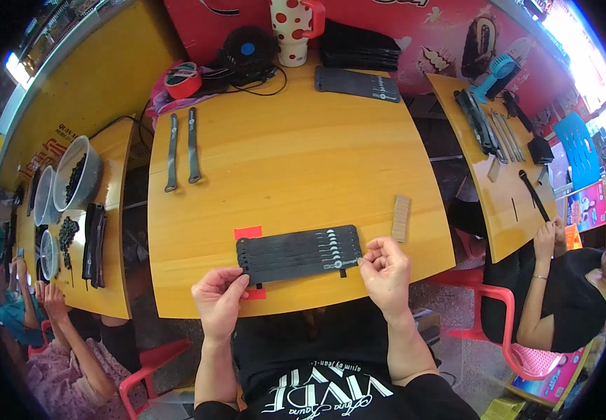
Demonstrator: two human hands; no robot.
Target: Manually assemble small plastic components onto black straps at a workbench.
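Several flat black straps [282, 257] lie side by side in a row near the front edge of my table, with pale printed marks toward their right ends. My left hand [220, 297] pinches the near left corner of the row between thumb and fingers. At the near right corner, my right hand [387, 271] has its fingers curled in a pinch on the nearest strap's end. Red tape [248, 232] shows on the table beyond the row's left end, and more red shows below it. To the right lies a small tan ridged block [401, 218].
Two loose straps [193, 145] lie at the left. Along the back stand a black fan [248, 47], a red tape roll [182, 80], a dotted tumbler [291, 35] and black strap stacks [359, 46]. Co-workers sit at side tables; the left one holds plastic tubs [79, 175].
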